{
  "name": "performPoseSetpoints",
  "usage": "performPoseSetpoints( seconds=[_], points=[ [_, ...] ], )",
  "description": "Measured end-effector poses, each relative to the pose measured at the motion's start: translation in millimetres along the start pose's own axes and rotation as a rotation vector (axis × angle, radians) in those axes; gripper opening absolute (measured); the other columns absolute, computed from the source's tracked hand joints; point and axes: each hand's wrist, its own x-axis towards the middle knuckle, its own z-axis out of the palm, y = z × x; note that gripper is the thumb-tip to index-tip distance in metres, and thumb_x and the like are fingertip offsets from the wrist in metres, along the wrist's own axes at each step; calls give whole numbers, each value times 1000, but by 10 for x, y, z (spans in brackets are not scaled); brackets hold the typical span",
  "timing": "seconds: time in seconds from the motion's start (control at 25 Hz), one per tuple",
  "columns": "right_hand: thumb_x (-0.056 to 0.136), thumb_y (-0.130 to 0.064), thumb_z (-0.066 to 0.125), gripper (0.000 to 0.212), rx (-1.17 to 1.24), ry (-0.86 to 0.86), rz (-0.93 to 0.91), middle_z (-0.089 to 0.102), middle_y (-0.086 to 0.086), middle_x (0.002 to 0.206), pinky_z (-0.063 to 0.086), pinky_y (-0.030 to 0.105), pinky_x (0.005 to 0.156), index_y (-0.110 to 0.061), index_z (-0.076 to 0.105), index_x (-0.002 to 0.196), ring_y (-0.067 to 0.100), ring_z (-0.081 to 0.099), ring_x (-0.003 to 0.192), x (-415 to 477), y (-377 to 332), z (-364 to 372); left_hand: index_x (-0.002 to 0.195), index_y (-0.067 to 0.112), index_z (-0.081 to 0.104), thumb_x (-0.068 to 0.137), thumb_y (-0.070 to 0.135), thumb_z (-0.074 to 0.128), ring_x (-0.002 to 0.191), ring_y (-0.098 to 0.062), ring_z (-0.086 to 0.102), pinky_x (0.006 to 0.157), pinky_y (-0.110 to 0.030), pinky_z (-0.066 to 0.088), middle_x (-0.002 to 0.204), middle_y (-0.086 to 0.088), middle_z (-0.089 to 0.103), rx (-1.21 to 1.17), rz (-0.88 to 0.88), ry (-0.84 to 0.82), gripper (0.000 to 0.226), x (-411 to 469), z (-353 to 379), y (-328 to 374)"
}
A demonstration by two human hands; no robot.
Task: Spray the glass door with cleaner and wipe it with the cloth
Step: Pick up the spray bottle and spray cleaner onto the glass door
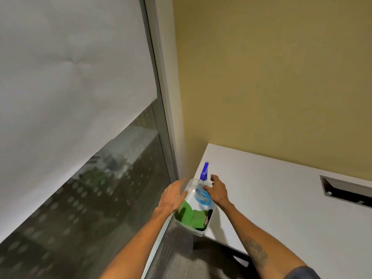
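Both your hands are hovering around the tub at the desk corner.

Your left hand (173,195) is lying spread, fingers loose, against the left rim of the clear plastic tub (198,232); your right hand (217,191) is splayed wide, holding nothing, just beside the spray bottle (202,193) lying in it. The green cloth (189,213) is sitting in the tub's near end. The glass door (84,200) is standing to your left, beside the white desk (281,198).

one spray bottle (202,190), one green cloth (189,214), perhaps folded, one clear tub (198,231), two hands.
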Motion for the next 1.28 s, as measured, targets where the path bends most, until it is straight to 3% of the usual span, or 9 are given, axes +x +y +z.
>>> performPoseSetpoints(
  seconds=[0.24, 0.36, 0.8, 0.92, 1.12, 1.28],
  points=[
    [99, -18, 68, 39, 70, 75, 47, 65, 18, 134, 45, 34, 92, -2, 56, 133, 36, 60, 122, 417, 56, 306, 161, 24, 33, 103, 35, 57, 152, -27, 40, 122, -43, 34, 166, -6, 38, -125, -102, -42, 63, 311, 63, -214],
    [102, -20, 62, 28, 42, 119, 19, 68, 19, 125, 37, 28, 79, -1, 59, 123, 38, 63, 111, 540, 86, 367, 160, 21, 35, 104, 29, 56, 152, -25, 39, 123, -40, 32, 165, -6, 39, -161, -110, -47, 61, 382, 73, -252],
    [103, -17, 59, 19, 88, 117, -237, 71, 12, 118, 48, 38, 90, -9, 65, 120, 31, 64, 106, -24, -211, 134, 162, 20, 28, 105, 26, 54, 156, -25, 30, 127, -44, 25, 168, -7, 32, -173, -59, -21, 63, -71, -115, -138],
    [104, -23, 60, 23, 161, 133, -343, 69, 8, 121, 48, 32, 90, -13, 63, 125, 21, 61, 105, -433, -486, 67, 165, 23, 19, 103, 31, 59, 158, -27, 25, 128, -46, 25, 171, -7, 25, -183, -26, 0, 74, -489, -169, -84],
    [107, -28, 53, 24, 227, 181, -507, 69, 6, 114, 55, 39, 88, -19, 58, 129, 25, 66, 103, -1268, -997, 4, 166, 22, 5, 90, 45, 74, 159, -27, 21, 127, -51, 25, 173, -5, 15, -269, 44, 92, 105, -1304, -292, -7],
    [107, -34, 51, 29, 232, 214, -625, 66, 1, 112, 53, 36, 82, -17, 57, 130, 21, 62, 99, -2097, -1314, 36, 166, 20, 6, 86, 39, 80, 157, -27, 29, 125, -51, 28, 171, -3, 24, -388, 72, 183, 111, -2016, -405, -75]
  ],
)
